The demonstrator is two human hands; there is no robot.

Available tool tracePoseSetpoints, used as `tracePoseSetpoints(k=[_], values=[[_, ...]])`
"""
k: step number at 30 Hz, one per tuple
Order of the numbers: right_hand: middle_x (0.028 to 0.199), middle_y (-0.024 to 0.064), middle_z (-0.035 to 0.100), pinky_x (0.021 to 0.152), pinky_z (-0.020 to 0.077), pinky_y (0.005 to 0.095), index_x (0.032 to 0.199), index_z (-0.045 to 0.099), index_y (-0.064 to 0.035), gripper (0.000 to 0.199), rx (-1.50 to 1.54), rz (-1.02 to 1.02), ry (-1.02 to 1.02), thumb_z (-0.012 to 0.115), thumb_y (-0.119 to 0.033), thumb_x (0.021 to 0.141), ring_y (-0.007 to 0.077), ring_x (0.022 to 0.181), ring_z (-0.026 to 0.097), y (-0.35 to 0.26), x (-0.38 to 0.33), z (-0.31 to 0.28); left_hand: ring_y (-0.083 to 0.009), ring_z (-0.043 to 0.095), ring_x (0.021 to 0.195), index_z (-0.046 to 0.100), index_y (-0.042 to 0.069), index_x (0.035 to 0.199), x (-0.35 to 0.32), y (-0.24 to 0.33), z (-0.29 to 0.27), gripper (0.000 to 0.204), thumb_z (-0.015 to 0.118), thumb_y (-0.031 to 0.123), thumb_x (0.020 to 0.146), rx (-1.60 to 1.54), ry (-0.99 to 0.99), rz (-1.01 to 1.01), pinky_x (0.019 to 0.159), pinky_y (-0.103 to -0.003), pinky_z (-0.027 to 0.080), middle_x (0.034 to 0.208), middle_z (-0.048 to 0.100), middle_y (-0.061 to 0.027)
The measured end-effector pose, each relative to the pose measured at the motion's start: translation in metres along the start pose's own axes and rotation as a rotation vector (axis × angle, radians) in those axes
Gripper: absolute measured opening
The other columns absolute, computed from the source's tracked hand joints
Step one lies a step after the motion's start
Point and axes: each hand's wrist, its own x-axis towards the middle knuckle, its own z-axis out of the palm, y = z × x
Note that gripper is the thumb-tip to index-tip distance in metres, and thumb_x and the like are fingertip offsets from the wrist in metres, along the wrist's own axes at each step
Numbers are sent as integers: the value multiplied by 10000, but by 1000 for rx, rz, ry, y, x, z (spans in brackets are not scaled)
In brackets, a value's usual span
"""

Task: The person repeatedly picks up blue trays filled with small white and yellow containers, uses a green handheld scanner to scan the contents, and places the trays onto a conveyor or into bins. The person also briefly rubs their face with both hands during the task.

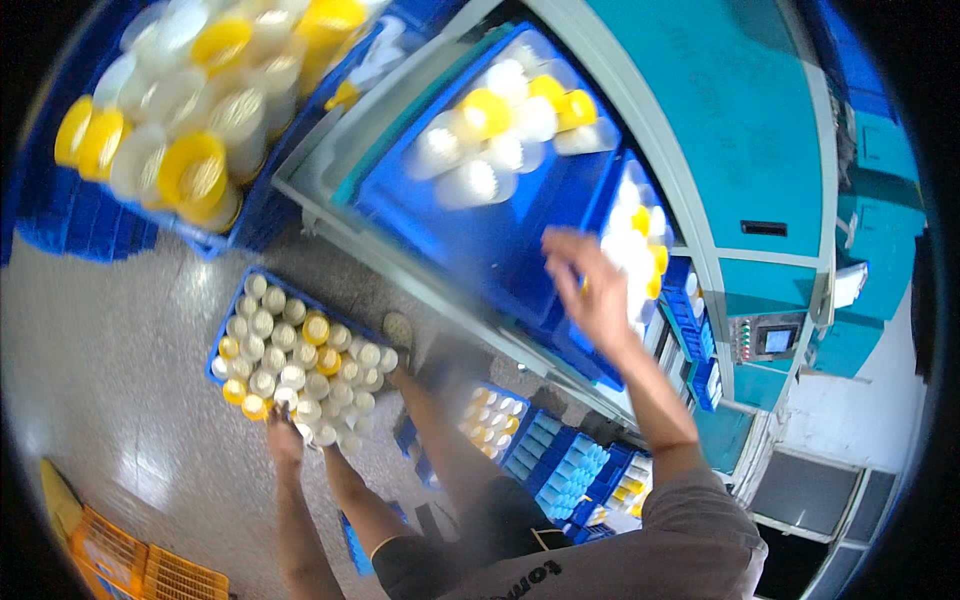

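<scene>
— Grey shirt (650, 550) nearest, head view. How full?
— Floor crate (300, 293), left: looks fully packed with white and yellow cups (290, 375). Blue tray (470, 235), far: only part-filled.
— Fingers?
— Right hand (590, 285) at the tray's right side: fingers loosely spread, nothing seen held. Left hand (285, 437) at the crate's near edge: grip can't be told.
— In the way?
— Machine ledge (400, 273) between tray and crate; shoe (398, 330) just beside the crate; heaped bin (257, 205), far left.

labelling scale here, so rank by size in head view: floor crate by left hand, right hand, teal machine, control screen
Largest to smallest:
1. Teal machine
2. Floor crate
3. Right hand
4. Control screen
</scene>
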Motion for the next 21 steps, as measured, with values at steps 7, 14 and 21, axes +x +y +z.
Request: tracePoseSetpoints(k=[7, 14, 21], values=[[1072, 183, 672, 849, 538, 453, 1247, 618, -108, 448, -411, 250, 14, 737, -179, 821, 380, 983, 659, 208, 141, -14, -324, 701, 883, 679, 39, 1143, -75, 74, 70, 364, 679, 70, 780, -127, -250, -256, 774, -406, 557, 998, 713, -175], [1009, 163, 724, 819, 556, 395, 1103, 727, -97, 413, -315, 338, -19, 771, -356, 785, 313, 905, 710, 249, 162, 27, -358, 710, 861, 684, 39, 1118, -149, 161, 119, 322, 668, 181, 829, -505, -261, -242, 759, -423, 554, 955, 721, -205], [960, 194, 726, 763, 555, 369, 1055, 730, -15, 230, -226, 200, 2, 716, -144, 865, 292, 850, 726, 125, 78, -71, -383, 685, 899, 689, 43, 1103, -150, 160, 86, 301, 670, 160, 827, -478, -177, -327, 811, -464, 541, 952, 709, -211]])
